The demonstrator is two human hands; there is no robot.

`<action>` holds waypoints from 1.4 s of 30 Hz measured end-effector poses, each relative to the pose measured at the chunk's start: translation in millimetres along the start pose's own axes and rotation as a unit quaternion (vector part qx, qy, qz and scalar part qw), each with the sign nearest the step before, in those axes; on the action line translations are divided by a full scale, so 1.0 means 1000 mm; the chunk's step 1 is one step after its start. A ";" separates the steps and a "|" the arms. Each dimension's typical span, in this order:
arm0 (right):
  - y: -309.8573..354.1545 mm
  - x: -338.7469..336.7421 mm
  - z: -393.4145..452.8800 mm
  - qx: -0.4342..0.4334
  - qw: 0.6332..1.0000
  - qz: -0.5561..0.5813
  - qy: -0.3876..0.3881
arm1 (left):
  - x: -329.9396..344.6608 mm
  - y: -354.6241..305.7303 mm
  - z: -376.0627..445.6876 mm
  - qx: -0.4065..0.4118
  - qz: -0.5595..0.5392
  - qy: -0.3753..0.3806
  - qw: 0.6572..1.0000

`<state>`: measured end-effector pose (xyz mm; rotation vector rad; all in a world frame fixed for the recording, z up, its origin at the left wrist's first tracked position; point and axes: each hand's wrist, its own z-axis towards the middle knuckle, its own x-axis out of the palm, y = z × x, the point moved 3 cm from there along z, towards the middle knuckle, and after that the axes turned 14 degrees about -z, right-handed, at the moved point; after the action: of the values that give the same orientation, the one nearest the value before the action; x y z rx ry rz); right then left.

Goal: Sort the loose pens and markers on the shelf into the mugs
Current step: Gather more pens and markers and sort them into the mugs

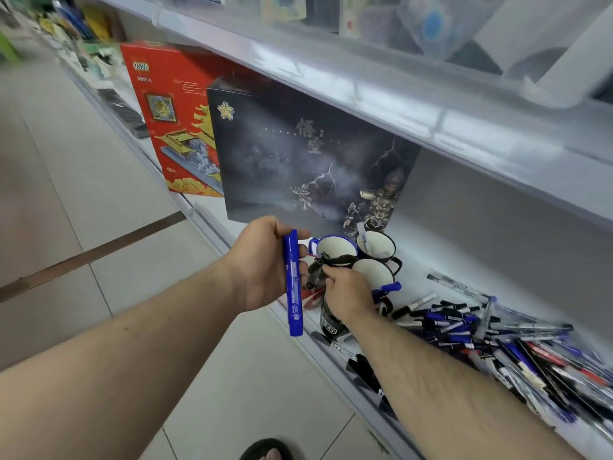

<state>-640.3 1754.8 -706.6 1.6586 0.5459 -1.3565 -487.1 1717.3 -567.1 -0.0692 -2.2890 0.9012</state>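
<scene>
In the lower middle of the frame the left hand (265,263) holds a blue marker (293,283) upright, thumb across the top of the barrel and fingers curled behind it. The marker hangs out over the floor, just left of the shelf edge; it looks parked there so the other hand can work.

The right hand (348,293) reaches in from the lower right to the cluster of mugs. Its fingertips pinch something small and dark at the near rim of the black-rimmed mug (335,260); blur hides what the thing is. Lower fingers of the same hand also seem to trap a second blue marker (386,289), whose cap sticks out to the right, so that two pens are carried at once.

Four mugs stand touching one another at the centre of the frame: a blue-rimmed mug (333,248) at the back left, a back mug (378,245) with one white pen standing in it, a front-right mug (373,272), and the black-rimmed one. They sit near the shelf's front, likely to keep each drop short.

The pile of pens and markers (497,330) sprawls along the shelf (464,234) toward the lower right, near the mugs. Most of the sorting appears undone.

Behind the mugs a dark box (298,154) leans upright, with a red box (172,117) to its left.
</scene>
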 end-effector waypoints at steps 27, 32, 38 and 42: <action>-0.154 -0.256 -0.219 0.205 0.970 0.126 0.020 | 0.185 0.187 -0.053 0.211 0.500 0.284 0.791; -0.222 -0.308 -0.282 0.275 0.959 0.054 -0.051 | 0.233 0.250 -0.086 0.191 0.485 0.360 0.774; -0.288 -0.336 -0.363 0.351 0.920 0.053 -0.167 | 0.272 0.312 -0.112 0.146 0.538 0.452 0.697; -0.318 -0.341 -0.412 0.380 0.899 -0.012 -0.218 | 0.279 0.340 -0.113 0.134 0.574 0.470 0.657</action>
<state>-772.0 2328.3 -504.0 1.8306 -0.2799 -2.0473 -697.7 2119.4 -559.7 -1.5880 -0.8908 1.3013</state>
